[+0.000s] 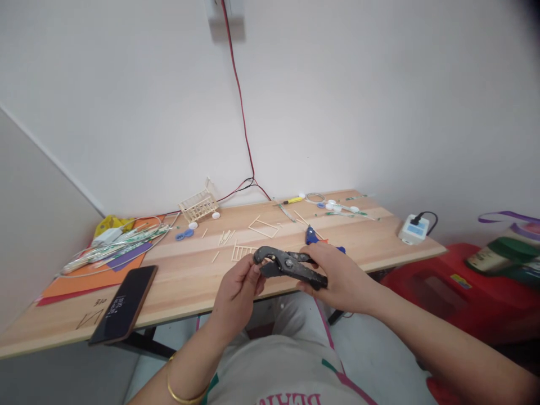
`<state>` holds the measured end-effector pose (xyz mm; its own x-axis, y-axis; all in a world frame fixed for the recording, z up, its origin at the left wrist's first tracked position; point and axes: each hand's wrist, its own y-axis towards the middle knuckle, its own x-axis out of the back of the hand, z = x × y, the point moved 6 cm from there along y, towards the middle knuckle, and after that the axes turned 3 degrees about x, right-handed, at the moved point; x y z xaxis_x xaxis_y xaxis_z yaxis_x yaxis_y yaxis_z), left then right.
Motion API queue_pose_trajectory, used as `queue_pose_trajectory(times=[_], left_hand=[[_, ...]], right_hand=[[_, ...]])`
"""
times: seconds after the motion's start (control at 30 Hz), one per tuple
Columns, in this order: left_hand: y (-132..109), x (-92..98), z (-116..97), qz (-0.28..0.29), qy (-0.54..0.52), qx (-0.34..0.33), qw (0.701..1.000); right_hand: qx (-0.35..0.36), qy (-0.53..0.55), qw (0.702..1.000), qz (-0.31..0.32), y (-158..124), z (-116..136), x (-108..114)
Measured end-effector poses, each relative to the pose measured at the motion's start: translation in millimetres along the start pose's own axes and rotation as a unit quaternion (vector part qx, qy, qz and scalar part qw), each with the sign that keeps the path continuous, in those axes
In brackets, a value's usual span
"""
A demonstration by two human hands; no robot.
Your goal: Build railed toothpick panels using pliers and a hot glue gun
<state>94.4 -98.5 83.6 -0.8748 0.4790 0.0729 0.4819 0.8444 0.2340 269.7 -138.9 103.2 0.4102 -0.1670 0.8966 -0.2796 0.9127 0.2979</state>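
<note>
My right hand (333, 275) is wrapped round the handles of a black cutter tool (287, 264), held over the near edge of the wooden table (189, 287). My left hand (240, 287) is pinched at the tool's jaws, its fingertips pressed together on something too small to make out. Just beyond the tool lies a small fence-like frame of thin wooden sticks (242, 251). A blue glue gun (313, 236) lies behind my right hand.
A black phone (124, 304) lies at the table's near left by coloured paper sheets (93, 275). A stick-built cart (198, 205), bottle caps, loose sticks and a yellow screwdriver (293, 199) are scattered further back. A white power adapter (414, 229) sits at the right edge; red stool (459, 292) beside.
</note>
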Motion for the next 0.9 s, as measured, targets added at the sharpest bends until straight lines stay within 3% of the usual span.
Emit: queue_pose_trajectory(times=[0.17,0.53,0.9], left_hand=[[-1,-1.5,5,0.011,-0.036,-0.018,0.999],[-3,4.7,-4,-0.014,0.102,-0.03,0.994],[-3,6.7,-10,0.003,0.164,-0.065,0.984]], right_hand=[[0.009,-0.024,1.0,-0.01,-1,4,1],[-0.004,-0.045,0.999,0.005,-3,4,0],[-0.008,-0.069,0.997,0.03,-1,5,-3]])
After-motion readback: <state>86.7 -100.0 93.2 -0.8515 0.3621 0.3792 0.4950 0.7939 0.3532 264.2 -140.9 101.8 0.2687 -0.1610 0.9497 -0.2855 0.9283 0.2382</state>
